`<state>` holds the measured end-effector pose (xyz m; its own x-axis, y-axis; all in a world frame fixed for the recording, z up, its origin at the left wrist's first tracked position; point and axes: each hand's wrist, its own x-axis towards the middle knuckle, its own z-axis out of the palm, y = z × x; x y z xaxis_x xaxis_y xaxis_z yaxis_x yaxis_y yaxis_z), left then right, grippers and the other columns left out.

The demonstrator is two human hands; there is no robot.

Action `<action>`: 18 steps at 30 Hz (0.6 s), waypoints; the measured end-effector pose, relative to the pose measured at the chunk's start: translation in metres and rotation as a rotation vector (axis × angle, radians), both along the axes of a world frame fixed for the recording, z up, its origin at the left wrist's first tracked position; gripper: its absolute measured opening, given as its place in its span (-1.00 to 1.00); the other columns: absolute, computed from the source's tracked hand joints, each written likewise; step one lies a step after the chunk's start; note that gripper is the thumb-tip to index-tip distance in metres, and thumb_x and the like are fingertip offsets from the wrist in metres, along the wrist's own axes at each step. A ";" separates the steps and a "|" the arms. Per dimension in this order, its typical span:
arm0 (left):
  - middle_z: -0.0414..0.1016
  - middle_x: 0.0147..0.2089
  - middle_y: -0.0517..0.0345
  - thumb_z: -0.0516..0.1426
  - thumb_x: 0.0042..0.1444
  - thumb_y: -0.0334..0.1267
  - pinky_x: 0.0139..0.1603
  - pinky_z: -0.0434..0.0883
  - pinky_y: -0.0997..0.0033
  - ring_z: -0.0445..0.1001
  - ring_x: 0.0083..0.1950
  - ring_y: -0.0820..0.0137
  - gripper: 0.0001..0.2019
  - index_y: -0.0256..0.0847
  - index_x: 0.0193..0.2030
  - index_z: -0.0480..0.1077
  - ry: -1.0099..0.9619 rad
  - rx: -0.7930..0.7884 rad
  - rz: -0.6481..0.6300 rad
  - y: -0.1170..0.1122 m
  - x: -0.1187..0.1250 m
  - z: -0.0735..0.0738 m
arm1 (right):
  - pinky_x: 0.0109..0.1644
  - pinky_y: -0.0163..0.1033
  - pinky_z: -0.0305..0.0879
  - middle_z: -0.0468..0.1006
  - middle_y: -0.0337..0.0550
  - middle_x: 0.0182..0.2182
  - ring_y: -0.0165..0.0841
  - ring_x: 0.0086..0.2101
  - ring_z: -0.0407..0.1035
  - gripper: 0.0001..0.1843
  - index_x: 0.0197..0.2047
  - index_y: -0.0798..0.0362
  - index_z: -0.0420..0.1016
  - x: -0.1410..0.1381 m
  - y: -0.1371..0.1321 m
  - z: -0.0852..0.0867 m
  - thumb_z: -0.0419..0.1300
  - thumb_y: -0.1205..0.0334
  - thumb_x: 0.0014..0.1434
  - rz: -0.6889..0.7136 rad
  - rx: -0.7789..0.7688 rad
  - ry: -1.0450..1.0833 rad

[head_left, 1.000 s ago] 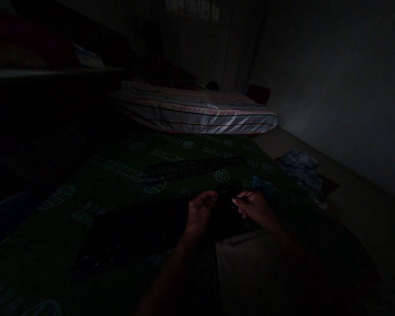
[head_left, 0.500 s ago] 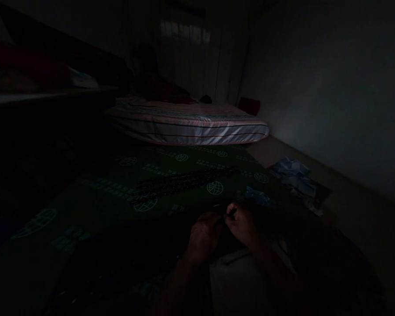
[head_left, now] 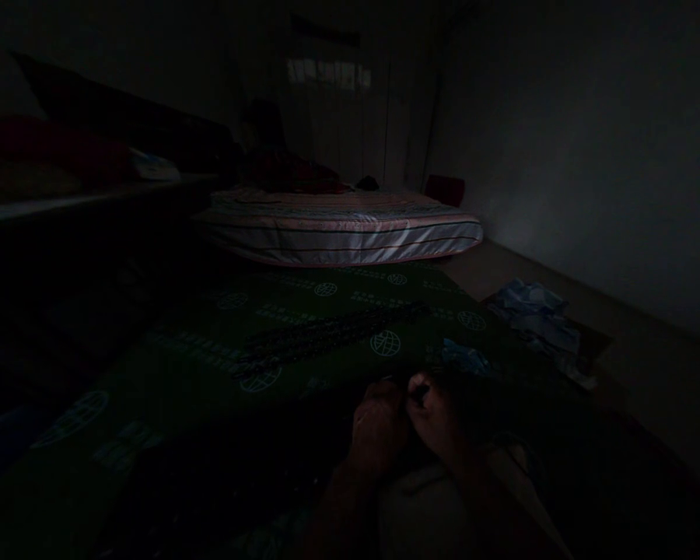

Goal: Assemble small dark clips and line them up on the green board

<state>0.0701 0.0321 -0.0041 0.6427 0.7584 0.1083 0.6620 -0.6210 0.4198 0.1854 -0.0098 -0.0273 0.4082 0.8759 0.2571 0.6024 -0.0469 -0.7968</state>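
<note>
Both hands meet close together above a dark heap [head_left: 239, 459], whose kind is lost in the dim light; small glints show on it. My left hand [head_left: 379, 416] is closed, knuckles up, and whatever its fingers grip is hidden. Beside it my right hand [head_left: 435, 408] pinches, thumb and forefinger curled into a ring; what lies between the tips is too dark to make out. Beyond the hands, a bundle of long dark strands [head_left: 327, 334] with small pale flecks lies on a green printed sheet [head_left: 350, 284] with white globe marks.
A striped mattress [head_left: 350, 241] lies at the far end of the sheet. Crumpled pale blue cloth [head_left: 530, 311] is on the floor at right, and a small blue piece [head_left: 465, 356] is near my right hand. A shelf [head_left: 93, 194] runs along the left, a wall [head_left: 589, 140] along the right.
The view has tilted up slightly, so the room sits lower in the picture. My hands stay close together and closed, with only a slight shift of the fingers.
</note>
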 end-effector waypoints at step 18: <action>0.51 -0.29 0.07 0.03 0.09 -0.42 -0.22 0.36 0.39 0.45 -0.21 0.29 -0.83 -0.19 -0.34 0.45 -0.233 0.013 -0.001 -0.004 -0.004 -0.002 | -0.63 -0.41 0.07 0.24 -0.37 -0.69 -0.51 -0.67 0.15 -0.75 -0.49 0.04 0.30 0.004 -0.004 -0.002 0.20 0.04 -0.04 0.080 0.098 0.543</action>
